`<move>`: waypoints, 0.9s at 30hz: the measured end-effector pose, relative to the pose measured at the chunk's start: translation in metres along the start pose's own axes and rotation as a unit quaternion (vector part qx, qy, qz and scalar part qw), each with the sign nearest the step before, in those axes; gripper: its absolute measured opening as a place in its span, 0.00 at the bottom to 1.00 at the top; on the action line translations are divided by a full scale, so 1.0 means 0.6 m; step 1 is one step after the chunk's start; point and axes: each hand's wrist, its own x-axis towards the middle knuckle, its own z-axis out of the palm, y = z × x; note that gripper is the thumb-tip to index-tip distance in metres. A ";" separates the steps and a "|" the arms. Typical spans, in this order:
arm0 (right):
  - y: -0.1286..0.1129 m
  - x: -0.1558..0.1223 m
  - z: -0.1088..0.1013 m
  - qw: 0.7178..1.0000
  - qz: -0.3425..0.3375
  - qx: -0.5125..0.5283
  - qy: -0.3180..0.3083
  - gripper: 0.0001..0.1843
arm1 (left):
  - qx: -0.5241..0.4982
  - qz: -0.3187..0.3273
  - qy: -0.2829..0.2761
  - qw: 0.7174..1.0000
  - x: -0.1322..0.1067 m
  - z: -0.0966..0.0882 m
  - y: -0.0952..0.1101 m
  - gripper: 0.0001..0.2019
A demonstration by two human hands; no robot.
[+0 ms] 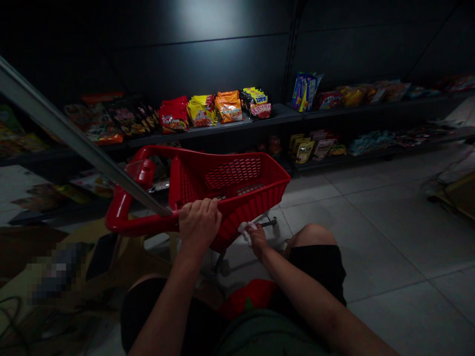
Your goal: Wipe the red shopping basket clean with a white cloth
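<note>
Head view: left hand (198, 225) gripping red cart (256, 202), right hand (258, 241) pinching white cloth (245, 230)

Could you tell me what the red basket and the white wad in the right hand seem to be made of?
The red basket looks like glossy moulded plastic, its perforated walls formed in one piece. The white wad in the right hand looks matte and soft, crumpled like cloth or tissue; I cannot tell which.

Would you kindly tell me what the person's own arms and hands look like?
The left arm and right arm are bare, with no sleeves, gloves or watch on them; a dark green top shows at the chest.
</note>
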 end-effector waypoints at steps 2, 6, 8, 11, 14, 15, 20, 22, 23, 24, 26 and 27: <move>-0.037 0.042 -0.018 0.997 -0.021 0.026 0.066 0.25 | 0.004 0.005 0.001 1.000 -0.001 0.002 -0.001 0.15; -0.103 0.105 -0.040 0.975 -0.089 0.096 0.182 0.26 | 0.010 0.008 0.010 1.000 -0.002 0.007 -0.003 0.14; -0.109 0.099 -0.033 0.974 -0.097 0.104 0.176 0.27 | 0.008 0.002 0.010 1.000 -0.003 0.005 -0.002 0.14; -0.085 0.048 -0.004 0.992 -0.061 0.054 0.097 0.27 | -0.014 -0.011 0.009 1.000 0.000 -0.003 0.006 0.16; -0.056 -0.012 0.030 1.000 -0.018 -0.004 -0.004 0.24 | -0.046 -0.012 0.017 0.999 0.012 -0.011 0.026 0.19; -0.053 -0.025 0.039 0.999 -0.014 -0.016 -0.035 0.23 | -0.055 -0.003 0.015 0.998 0.018 -0.011 0.034 0.20; -0.118 0.003 0.045 0.999 -0.038 0.033 -0.014 0.21 | -0.052 0.038 -0.027 0.998 0.038 0.006 0.057 0.18; -0.164 0.043 0.036 0.993 -0.062 0.075 0.073 0.22 | -0.047 0.043 -0.022 0.998 0.039 0.016 0.055 0.17; -0.183 0.061 0.032 0.987 -0.078 0.084 0.111 0.22 | -0.048 0.047 -0.016 0.998 0.039 0.020 0.053 0.17; -0.197 0.075 0.029 0.982 -0.095 0.083 0.138 0.22 | -0.050 0.051 -0.008 0.997 0.038 0.023 0.052 0.18; -0.202 0.080 0.029 0.980 -0.121 0.055 0.150 0.21 | -0.054 0.054 0.005 0.997 0.037 0.026 0.050 0.18; -0.192 0.071 0.032 0.982 -0.128 0.032 0.134 0.20 | -0.055 0.053 0.009 0.997 0.038 0.027 0.050 0.18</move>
